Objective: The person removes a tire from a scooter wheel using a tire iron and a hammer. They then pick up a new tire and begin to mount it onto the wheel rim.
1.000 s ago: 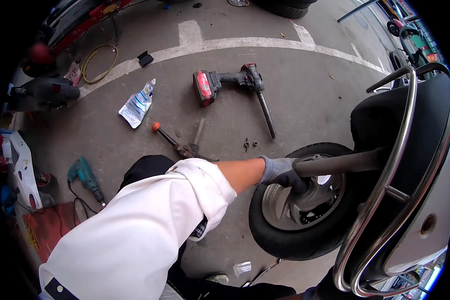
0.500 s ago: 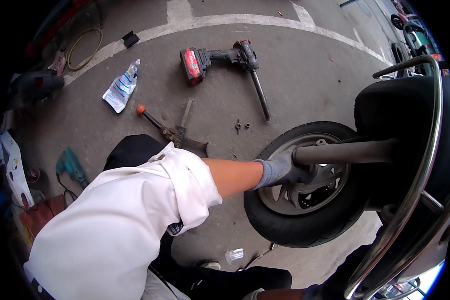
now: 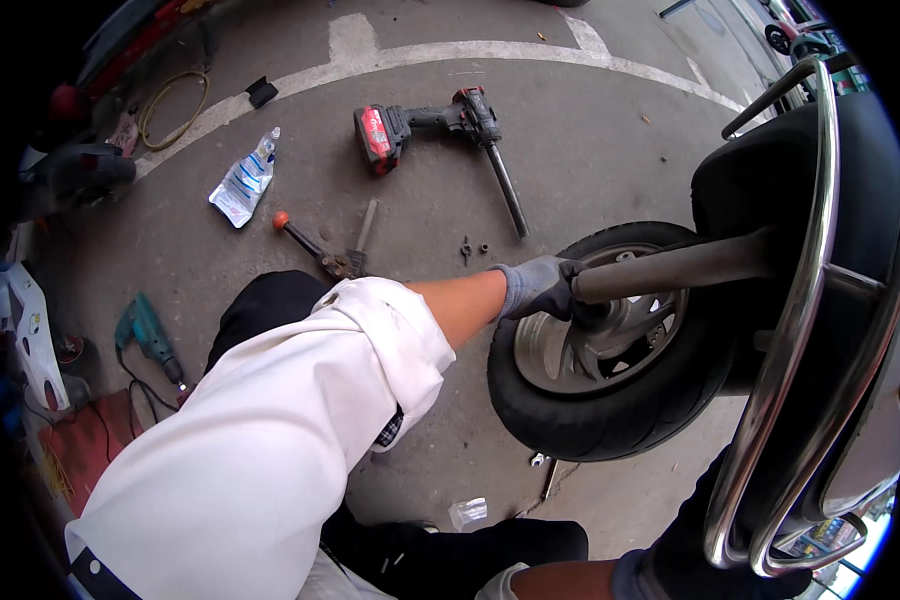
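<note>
My left hand (image 3: 540, 288), in a grey work glove, closes around the near end of a grey tube (image 3: 675, 268) that runs out from the scooter's black body (image 3: 780, 165). Just behind and below the tube is the wheel (image 3: 600, 350), with a black tyre and a grey spoked rim; the tube and my hand cover part of its hub. Down at the lower right, my right hand (image 3: 685, 572) wears a dark glove with a grey cuff. It is beside the curved chrome bars (image 3: 770, 440), and its fingers are too dark and hidden to make out.
A cordless impact wrench (image 3: 435, 125) with a long socket lies beyond the wheel. Closer are small metal parts (image 3: 467, 249), an orange-knobbed lever tool (image 3: 320, 245) and a foil pouch (image 3: 244, 180). At left lie a teal drill (image 3: 148, 335) and cable. Clear plastic packaging (image 3: 468, 513) is near my leg.
My left hand has come back from behind the tube to its near end. The wheel and tube sit slightly higher in view, and wrench-like tools below the tyre show more.
</note>
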Motion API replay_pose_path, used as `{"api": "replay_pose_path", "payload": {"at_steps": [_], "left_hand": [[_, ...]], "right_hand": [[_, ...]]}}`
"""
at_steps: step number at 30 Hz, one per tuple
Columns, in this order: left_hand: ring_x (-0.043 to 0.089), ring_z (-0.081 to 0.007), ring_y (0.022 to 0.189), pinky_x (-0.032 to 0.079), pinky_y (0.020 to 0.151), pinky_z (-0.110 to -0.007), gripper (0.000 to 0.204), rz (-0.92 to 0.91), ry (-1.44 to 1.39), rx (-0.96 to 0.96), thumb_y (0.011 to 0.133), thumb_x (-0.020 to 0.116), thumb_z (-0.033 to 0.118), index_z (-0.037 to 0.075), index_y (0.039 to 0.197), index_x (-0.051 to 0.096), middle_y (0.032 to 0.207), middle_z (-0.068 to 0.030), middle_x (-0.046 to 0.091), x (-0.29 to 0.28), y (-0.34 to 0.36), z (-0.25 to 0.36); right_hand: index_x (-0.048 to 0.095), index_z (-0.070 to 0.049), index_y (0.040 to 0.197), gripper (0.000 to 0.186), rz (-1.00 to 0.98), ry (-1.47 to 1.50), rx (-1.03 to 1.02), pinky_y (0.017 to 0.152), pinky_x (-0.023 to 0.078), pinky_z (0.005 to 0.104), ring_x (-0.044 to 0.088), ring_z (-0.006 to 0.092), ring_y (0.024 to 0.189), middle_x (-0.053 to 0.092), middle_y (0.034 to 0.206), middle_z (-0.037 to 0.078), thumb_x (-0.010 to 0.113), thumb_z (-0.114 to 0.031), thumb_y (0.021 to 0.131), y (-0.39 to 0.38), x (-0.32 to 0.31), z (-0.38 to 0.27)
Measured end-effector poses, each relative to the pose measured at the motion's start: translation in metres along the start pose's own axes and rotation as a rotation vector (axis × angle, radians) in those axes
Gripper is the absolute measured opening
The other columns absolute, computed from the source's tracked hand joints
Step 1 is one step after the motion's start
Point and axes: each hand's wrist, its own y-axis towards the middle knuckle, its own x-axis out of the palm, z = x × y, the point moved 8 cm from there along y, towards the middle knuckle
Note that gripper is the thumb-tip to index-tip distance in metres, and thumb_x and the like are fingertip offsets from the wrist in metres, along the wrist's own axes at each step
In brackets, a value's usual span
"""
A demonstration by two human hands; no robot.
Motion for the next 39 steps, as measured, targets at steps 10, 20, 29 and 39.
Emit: {"api": "replay_pose_path", "payload": {"at_steps": [10, 20, 29, 39], "left_hand": [[0.064, -0.0174, 0.105, 0.051, 0.096, -0.033, 0.055, 0.049, -0.148, 0.208, 0.079, 0.081, 0.016, 0.008, 0.13, 0.061, 0.117, -0.0082, 0.068, -0.038, 0.023, -0.046], [0.067, -0.0227, 0.074, 0.054, 0.069, -0.034, 0.027, 0.207, 0.318, -0.494, 0.088, 0.07, 0.029, 0.002, 0.095, 0.071, 0.084, -0.0107, 0.071, -0.011, -0.048, -0.001], [0.062, -0.0372, 0.111, 0.047, 0.097, -0.044, 0.033, 0.273, 0.736, 0.357, 0.095, 0.051, 0.011, -0.005, 0.122, 0.06, 0.117, -0.0254, 0.064, 0.126, -0.089, 0.116], [0.065, -0.0425, 0.103, 0.052, 0.089, -0.043, 0.077, 0.028, 0.667, -0.11, 0.078, 0.078, 0.032, -0.013, 0.13, 0.044, 0.108, -0.0306, 0.065, 0.127, -0.115, 0.083]], "right_hand": [[0.047, 0.0, 0.136, 0.056, 0.011, -0.02, -0.01, 0.103, 0.05, 0.0401, 0.061, 0.028, 0.118, 0.057, 0.132, 0.016, 0.056, -0.038, 0.095, -0.002, -0.002, -0.005], [0.044, -0.001, 0.139, 0.06, 0.033, 0.019, -0.018, 0.105, 0.049, 0.0419, 0.059, 0.0293, 0.12, 0.055, 0.135, 0.017, 0.053, -0.042, 0.096, -0.007, -0.005, -0.009], [0.042, -0.002, 0.142, 0.064, 0.056, 0.019, -0.069, 0.107, 0.048, 0.0435, 0.058, 0.0304, 0.123, 0.054, 0.138, 0.017, 0.051, -0.047, 0.096, -0.018, -0.012, -0.031], [0.04, -0.003, 0.145, 0.068, 0.056, 0.098, -0.063, 0.109, 0.046, 0.0453, 0.057, 0.0317, 0.125, 0.052, 0.141, 0.017, 0.048, -0.052, 0.097, -0.042, -0.007, -0.031]]}}
